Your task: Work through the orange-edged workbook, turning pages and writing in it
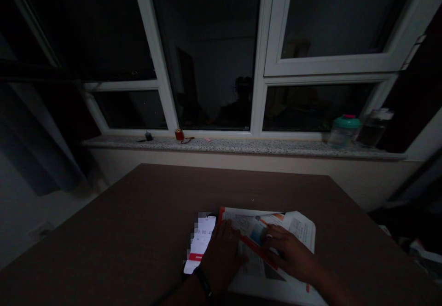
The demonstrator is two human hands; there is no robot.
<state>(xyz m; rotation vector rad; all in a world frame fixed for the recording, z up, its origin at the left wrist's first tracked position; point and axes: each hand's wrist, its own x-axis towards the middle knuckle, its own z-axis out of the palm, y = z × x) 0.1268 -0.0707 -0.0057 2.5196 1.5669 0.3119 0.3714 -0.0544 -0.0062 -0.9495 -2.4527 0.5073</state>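
A printed paper sheet (255,278) with red edging lies on the brown table, with a folded-over part showing pictures and a red strip. My left hand (224,253) lies on the left part of the paper, fingers spread, with a dark band at the wrist. On the folded part rests my right hand (288,251), its fingers curled and pressed together at the paper near the red strip. A lit phone (202,241) showing a timer is just left of the paper, partly covered by my left hand.
Behind the brown table (155,195), a speckled windowsill (258,146) holds a small dark bottle (148,136), a red jar (179,135), a green-topped container (344,131) and a clear jar (375,129). Papers lie at the far right, beyond the table.
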